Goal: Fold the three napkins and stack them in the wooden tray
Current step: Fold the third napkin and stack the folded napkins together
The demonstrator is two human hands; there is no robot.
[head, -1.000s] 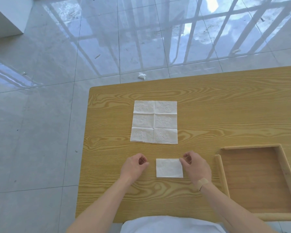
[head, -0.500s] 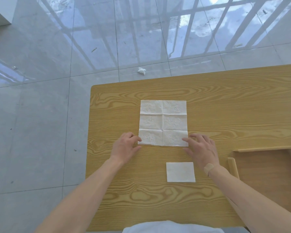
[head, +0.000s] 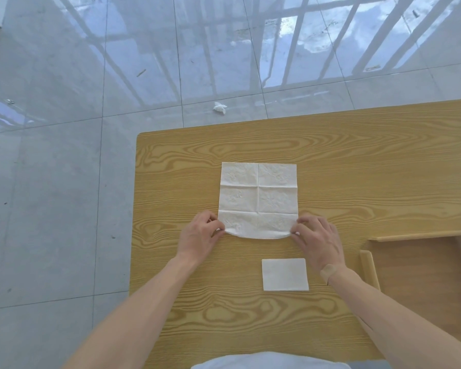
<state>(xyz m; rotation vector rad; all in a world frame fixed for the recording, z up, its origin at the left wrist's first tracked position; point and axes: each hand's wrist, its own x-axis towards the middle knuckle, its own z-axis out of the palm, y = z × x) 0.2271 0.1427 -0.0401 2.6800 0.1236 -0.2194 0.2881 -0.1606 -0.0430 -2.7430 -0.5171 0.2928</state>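
Head view: both hands' fingers (head: pixel 218 225) pinch the open napkin (head: pixel 258 199) on wood-grain table (head: pixel 357 161); glossy tiled floor (head: pixel 64 182).

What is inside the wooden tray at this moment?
The visible part of the wooden tray shows only bare wood, no napkin. Its near and right parts run out of frame, so those cannot be checked. The folded napkin lies on the table, left of the tray.
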